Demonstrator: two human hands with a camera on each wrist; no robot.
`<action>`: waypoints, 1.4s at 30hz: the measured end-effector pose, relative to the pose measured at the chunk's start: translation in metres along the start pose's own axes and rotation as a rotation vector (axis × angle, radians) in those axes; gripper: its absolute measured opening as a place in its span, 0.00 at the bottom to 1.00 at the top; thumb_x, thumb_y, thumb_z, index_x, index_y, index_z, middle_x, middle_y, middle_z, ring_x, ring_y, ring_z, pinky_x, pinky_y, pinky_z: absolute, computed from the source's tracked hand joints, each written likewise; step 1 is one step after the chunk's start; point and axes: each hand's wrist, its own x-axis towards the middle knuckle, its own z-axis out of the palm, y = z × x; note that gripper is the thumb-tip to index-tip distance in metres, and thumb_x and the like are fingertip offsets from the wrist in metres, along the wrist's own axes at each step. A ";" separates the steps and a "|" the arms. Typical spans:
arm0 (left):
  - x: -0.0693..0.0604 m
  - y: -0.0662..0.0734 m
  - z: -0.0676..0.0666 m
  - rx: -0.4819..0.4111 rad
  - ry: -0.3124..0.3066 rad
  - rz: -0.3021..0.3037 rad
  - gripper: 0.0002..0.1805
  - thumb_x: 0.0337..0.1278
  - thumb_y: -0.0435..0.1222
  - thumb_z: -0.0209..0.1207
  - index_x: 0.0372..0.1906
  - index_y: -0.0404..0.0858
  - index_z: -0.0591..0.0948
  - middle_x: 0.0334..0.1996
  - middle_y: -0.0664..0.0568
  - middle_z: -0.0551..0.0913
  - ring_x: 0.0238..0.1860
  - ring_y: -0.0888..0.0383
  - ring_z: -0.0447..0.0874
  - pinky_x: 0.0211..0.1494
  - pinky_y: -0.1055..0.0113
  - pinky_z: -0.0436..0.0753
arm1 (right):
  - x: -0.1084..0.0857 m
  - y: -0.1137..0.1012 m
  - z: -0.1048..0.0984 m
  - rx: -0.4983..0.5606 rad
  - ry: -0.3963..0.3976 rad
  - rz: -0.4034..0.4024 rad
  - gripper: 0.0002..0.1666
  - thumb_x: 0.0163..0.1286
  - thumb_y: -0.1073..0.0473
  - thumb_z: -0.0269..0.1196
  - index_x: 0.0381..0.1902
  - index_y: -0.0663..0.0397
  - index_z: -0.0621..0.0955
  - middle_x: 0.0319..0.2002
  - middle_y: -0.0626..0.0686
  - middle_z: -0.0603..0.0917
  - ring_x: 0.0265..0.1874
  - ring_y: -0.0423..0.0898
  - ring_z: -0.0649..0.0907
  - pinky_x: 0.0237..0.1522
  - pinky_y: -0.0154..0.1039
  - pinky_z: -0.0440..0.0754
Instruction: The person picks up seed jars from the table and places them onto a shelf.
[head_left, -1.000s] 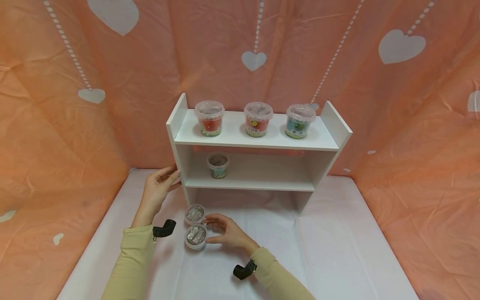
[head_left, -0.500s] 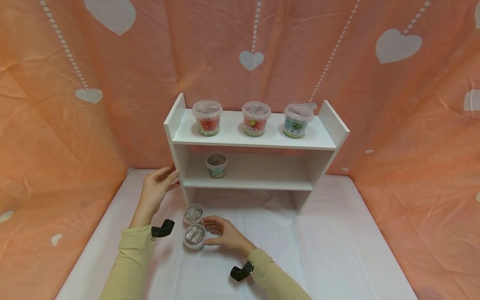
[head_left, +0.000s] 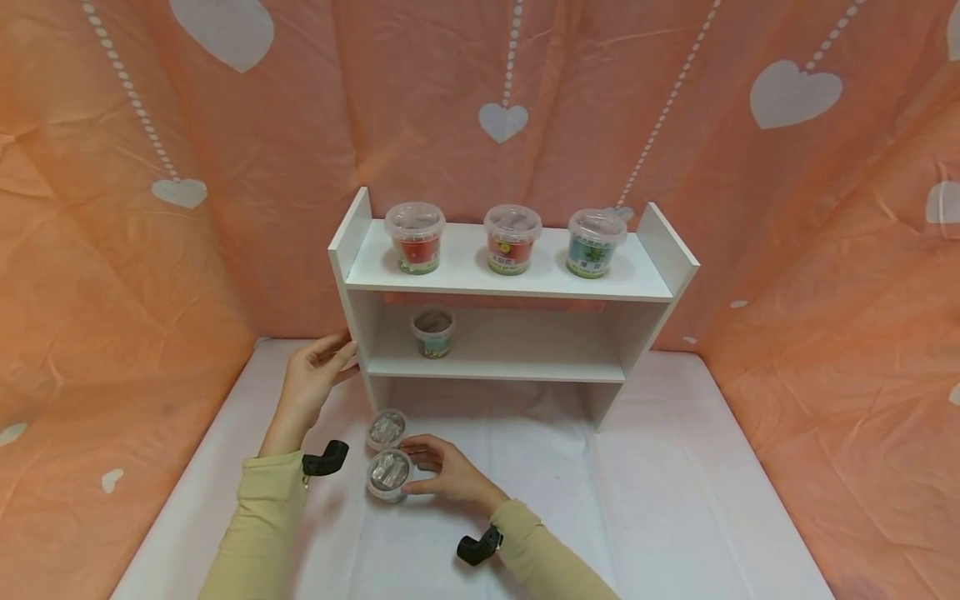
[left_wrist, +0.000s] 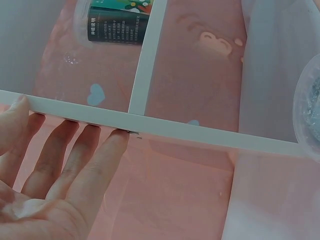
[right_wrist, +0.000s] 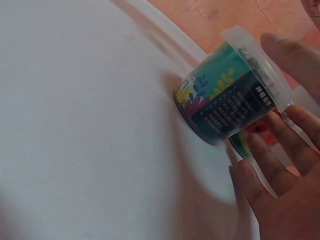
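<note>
My left hand point(head_left: 311, 379) rests its fingertips against the outer left side of the white shelf point(head_left: 498, 377); the left wrist view shows these fingers point(left_wrist: 92, 170) extended along its panel. Two lidded cups stand on the cloth by the shelf's front left corner, the rear cup point(head_left: 387, 427) close behind the front cup point(head_left: 389, 473). My right hand point(head_left: 453, 475) is at the front cup's right side, thumb low and fingers between the cups. In the right wrist view the thumb and fingers point(right_wrist: 292, 145) lie on either side of the lid of this cup point(right_wrist: 225, 95).
On the top shelf stand a red cup point(head_left: 416, 242), another red cup point(head_left: 511, 243) and a blue-green cup point(head_left: 593, 246). A smaller-looking green cup point(head_left: 433, 333) is on the middle shelf, toward the left. Orange cloth point(head_left: 420, 100) with hearts hangs behind and at both sides.
My right hand has shifted slightly left, closer round the front cup. The left hand keeps its place at the shelf, and the cups stand where they were.
</note>
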 end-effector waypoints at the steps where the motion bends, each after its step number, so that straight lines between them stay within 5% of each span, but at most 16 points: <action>1: 0.000 0.000 0.000 0.001 0.000 -0.001 0.27 0.66 0.37 0.57 0.64 0.26 0.69 0.62 0.32 0.69 0.47 0.66 0.80 0.53 0.57 0.80 | 0.000 0.000 0.000 -0.003 -0.001 0.000 0.38 0.54 0.78 0.68 0.62 0.73 0.68 0.58 0.69 0.72 0.56 0.63 0.74 0.62 0.58 0.70; 11: 0.000 0.000 0.000 -0.003 0.002 -0.001 0.27 0.66 0.37 0.58 0.64 0.25 0.69 0.61 0.35 0.71 0.47 0.66 0.81 0.53 0.57 0.81 | 0.002 0.008 0.003 -0.018 0.015 0.012 0.37 0.52 0.78 0.70 0.61 0.69 0.70 0.57 0.64 0.75 0.56 0.58 0.75 0.63 0.46 0.72; 24: 0.000 0.002 0.001 -0.008 0.003 -0.008 0.27 0.66 0.37 0.57 0.64 0.25 0.69 0.62 0.34 0.70 0.46 0.66 0.81 0.53 0.57 0.81 | 0.002 0.001 0.008 -0.044 0.029 0.041 0.37 0.51 0.77 0.71 0.59 0.70 0.70 0.55 0.64 0.75 0.53 0.52 0.78 0.60 0.45 0.75; 33: 0.000 0.000 0.000 -0.008 0.004 -0.005 0.28 0.66 0.37 0.58 0.64 0.24 0.68 0.62 0.33 0.69 0.47 0.66 0.80 0.52 0.59 0.81 | 0.006 0.030 0.009 -0.058 0.063 0.039 0.38 0.50 0.76 0.72 0.60 0.61 0.71 0.55 0.57 0.76 0.51 0.42 0.79 0.57 0.37 0.77; 42: -0.001 0.002 0.000 -0.003 0.003 -0.015 0.27 0.66 0.37 0.57 0.64 0.25 0.69 0.63 0.33 0.68 0.48 0.66 0.80 0.53 0.58 0.81 | 0.002 0.031 0.003 -0.075 0.062 0.011 0.38 0.50 0.71 0.74 0.59 0.57 0.73 0.54 0.53 0.77 0.51 0.43 0.80 0.56 0.36 0.78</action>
